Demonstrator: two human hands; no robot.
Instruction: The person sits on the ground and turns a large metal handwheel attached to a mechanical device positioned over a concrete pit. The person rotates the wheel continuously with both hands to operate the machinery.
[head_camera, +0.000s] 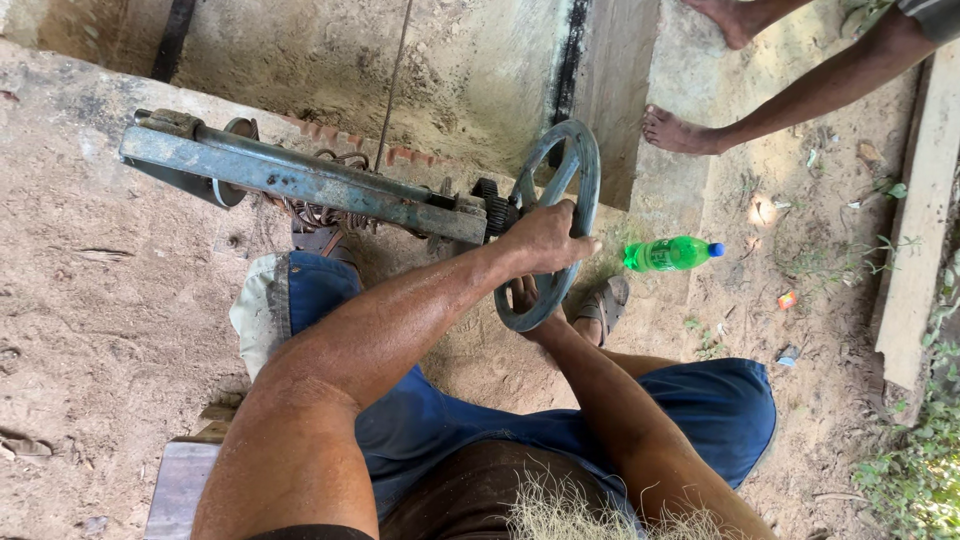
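Seated person, both hands on the hand wheel (556, 222), a grey-blue spoked ring sitting a bit right of frame centre, at the end of a long blue-grey metal frame (300, 178) that runs off toward 10 o'clock. Left hand (545, 238) is wrapped shut over the rim at abt 3 o'clock on the wheel. Right hand (523, 297) sits at the lower rim, abt 7 o'clock, fingers curled round it as far as I can see, partly hidden behind the wheel.

Wheel looks like cast metal: heavy, stiff, not fragile, prob. dusty more than slippery. Rim is the place to take it; keep off the small dark gear (492, 207) touching the hub side at 9 o'clock.

Green plastic bottle (668, 254) w/ blue cap lies on its side on the dirt, 3 o'clock of the wheel, apart from it; green label band round its middle. Small orange-red wrapper scrap (788, 299) further right. Another person's bare feet (678, 132) at 1 o'clock.
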